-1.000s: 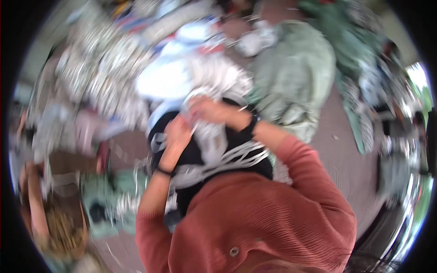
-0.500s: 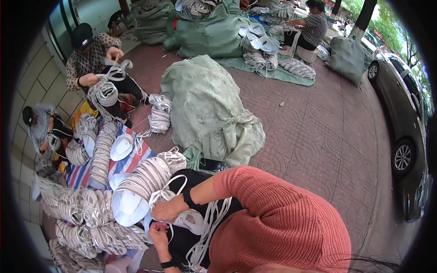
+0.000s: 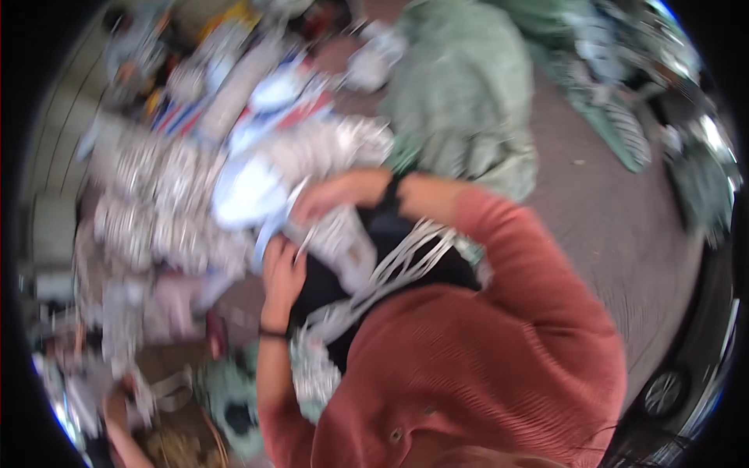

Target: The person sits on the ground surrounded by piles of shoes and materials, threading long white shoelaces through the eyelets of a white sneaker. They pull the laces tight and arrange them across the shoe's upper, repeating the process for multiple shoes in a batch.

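A pale grey-white shoe upper (image 3: 347,249) lies across my black-clad lap, blurred by motion. My right hand (image 3: 343,195) reaches over it from the right, fingers bent together at its lacing; what they pinch looks like a white shoelace. Below and left, my left hand (image 3: 282,273) has curled fingers, with a thin white shoelace (image 3: 306,240) running up from its thumb side toward the upper. A bundle of loose white laces (image 3: 413,253) hangs across my lap. Against my hands on the left rests a roll of stacked shoe uppers (image 3: 304,152) with a smooth white end piece (image 3: 250,191).
More bundled uppers (image 3: 168,171) pile up at left, beside a striped sheet (image 3: 179,113). A large pale green sack (image 3: 460,86) stands ahead. Another person's arm (image 3: 121,417) shows at lower left. A dark car (image 3: 679,374) is at far right.
The view has swung, so the scene sits higher and further right, and is blurred. A person's arm and a basket area have come in at lower left. My hands remain at the upper.
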A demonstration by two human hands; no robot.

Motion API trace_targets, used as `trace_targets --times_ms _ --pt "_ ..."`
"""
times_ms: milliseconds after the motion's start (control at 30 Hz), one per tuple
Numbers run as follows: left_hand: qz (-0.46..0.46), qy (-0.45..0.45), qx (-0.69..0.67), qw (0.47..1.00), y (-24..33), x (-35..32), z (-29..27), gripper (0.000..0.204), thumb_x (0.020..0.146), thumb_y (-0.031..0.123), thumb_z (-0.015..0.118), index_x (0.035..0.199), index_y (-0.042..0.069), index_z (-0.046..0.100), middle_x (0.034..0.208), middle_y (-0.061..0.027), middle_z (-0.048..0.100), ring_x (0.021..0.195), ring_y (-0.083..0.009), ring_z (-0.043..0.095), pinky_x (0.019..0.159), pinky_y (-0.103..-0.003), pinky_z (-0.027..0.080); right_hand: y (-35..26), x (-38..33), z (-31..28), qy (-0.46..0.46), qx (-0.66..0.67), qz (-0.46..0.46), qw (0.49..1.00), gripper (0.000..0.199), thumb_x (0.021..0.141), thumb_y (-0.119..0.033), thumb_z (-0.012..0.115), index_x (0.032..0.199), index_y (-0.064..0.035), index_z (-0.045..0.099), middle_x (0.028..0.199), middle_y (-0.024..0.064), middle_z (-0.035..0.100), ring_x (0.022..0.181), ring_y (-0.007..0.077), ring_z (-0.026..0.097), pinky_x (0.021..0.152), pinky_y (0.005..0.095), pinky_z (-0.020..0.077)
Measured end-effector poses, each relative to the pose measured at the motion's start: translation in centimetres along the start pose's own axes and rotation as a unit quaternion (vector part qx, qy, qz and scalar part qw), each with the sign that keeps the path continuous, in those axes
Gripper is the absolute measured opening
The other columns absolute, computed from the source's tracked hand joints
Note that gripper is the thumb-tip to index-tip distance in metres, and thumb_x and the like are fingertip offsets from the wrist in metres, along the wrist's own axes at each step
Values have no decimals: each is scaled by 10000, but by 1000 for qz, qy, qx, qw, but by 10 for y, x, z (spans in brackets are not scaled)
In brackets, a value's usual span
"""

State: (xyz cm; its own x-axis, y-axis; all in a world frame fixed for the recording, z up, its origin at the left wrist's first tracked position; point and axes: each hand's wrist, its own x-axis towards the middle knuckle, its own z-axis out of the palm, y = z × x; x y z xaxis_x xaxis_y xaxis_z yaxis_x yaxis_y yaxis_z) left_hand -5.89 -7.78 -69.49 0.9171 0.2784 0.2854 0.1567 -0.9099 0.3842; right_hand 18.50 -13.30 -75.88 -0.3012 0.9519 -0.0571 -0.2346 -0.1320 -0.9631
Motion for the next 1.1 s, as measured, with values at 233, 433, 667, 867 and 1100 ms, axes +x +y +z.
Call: trace_targets --times_ms 233,433,667,867,1100 --pt "-124 120 -204 964 1 -8 -15 116 780 -34 636 848 2 549 893 -94 550 751 -218 557 697 -307 466 -131 -86 -30 101 355 -123 921 345 910 -105 463 1157 113 567 1034 130 632 803 164 584 737 291 477" --pt "-99 101 -223 964 -3 3 -4 138 768 -38 647 861 5 554 895 -87 551 744 -209 551 692 -293 466 -184 -173 -127 209 367 -282 861 257 868 -102 521 1098 11 538 1072 160 606 862 234 594 665 362 472" --pt "-124 32 -164 978 13 21 -2 168 736 -25 659 865 24 565 911 -95 516 777 -242 537 720 -330 466 -211 -266 -177 244 347 -351 835 174 887 -38 411 1000 60 499 1169 162 539 767 168 488 668 309 370" --pt "-2 59 33 998 19 18 1 166 767 2 666 889 18 555 943 -122 526 782 -309 566 683 -375 471 -186 -207 -127 364 255 -282 850 193 927 -103 440 985 21 577 1055 110 595 765 150 507 644 283 393" --pt "-124 -22 -228 965 5 21 -2 127 754 23 679 842 29 589 994 -102 489 897 -270 525 781 -372 441 -127 -99 8 308 -105 -45 944 173 931 -198 567 1040 -90 648 944 -33 612 781 99 540 697 264 447"
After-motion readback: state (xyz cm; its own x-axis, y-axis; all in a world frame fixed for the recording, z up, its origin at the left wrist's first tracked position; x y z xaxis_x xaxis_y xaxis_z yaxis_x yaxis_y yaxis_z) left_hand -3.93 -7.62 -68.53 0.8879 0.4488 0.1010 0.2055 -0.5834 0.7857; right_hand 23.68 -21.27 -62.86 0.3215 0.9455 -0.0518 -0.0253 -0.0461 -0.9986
